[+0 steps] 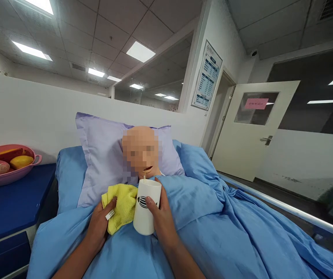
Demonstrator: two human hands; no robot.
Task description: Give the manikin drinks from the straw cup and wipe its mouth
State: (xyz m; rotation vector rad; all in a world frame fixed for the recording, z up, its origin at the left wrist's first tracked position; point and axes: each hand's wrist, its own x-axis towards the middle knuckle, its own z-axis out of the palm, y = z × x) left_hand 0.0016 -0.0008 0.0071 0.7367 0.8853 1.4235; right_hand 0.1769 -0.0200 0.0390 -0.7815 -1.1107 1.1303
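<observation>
A manikin point(140, 153) lies in bed with its head on a lilac pillow point(102, 162), covered to the chin by a blue blanket point(207, 217). My right hand point(162, 219) grips a white cup point(146, 209) held upright just below the manikin's mouth; a straw rises from the cup to the lips. My left hand point(99, 224) presses a yellow cloth point(121, 207) onto the blanket beside the manikin's neck, touching the cup's left side.
A dark blue bedside cabinet point(9, 205) at left carries a pink bowl point(6, 176) of fruit. A metal bed rail point(285, 207) runs along the right. A white partition wall stands behind the bed; a white door point(250, 131) stands ajar at right.
</observation>
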